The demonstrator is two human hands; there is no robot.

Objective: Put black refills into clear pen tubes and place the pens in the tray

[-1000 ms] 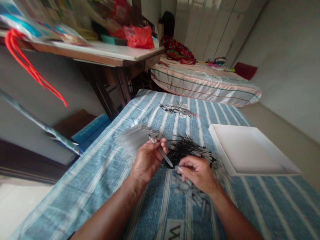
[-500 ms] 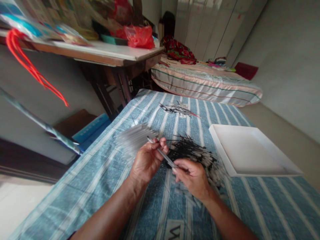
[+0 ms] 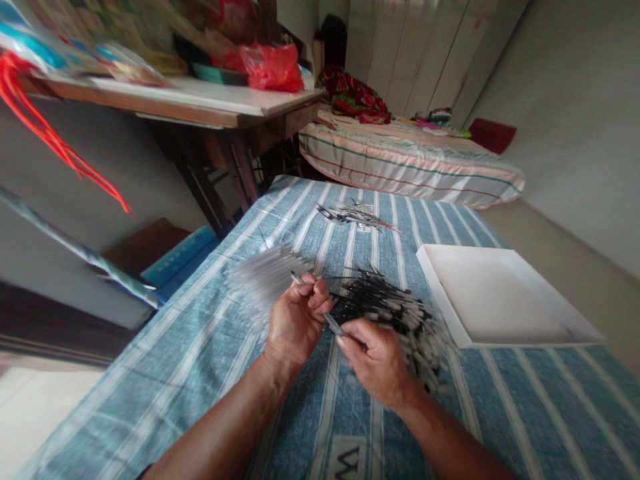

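A slim, greyish pen slants between my two hands. My left hand has its fingers curled round the upper part, and a dark tip sticks out beyond the thumb. The lower end is pinched between thumb and fingers of my right hand. Just behind my left hand lies a row of pale, see-through sticks, blurred. Beside and beyond my right hand spreads a heap of black and clear pen parts; my hand and forearm cover some of it.
Blue-and-white striped cloth covers the table. A shallow white box stands at the right. Farther back lies a small bunch of thin black, clear and red pieces. A side table with bags stands at the left, a bed behind.
My left fingers have closed more round the pen, covering more of its middle. My right hand has shifted slightly left, still pinching the lower end. The view has moved a little.
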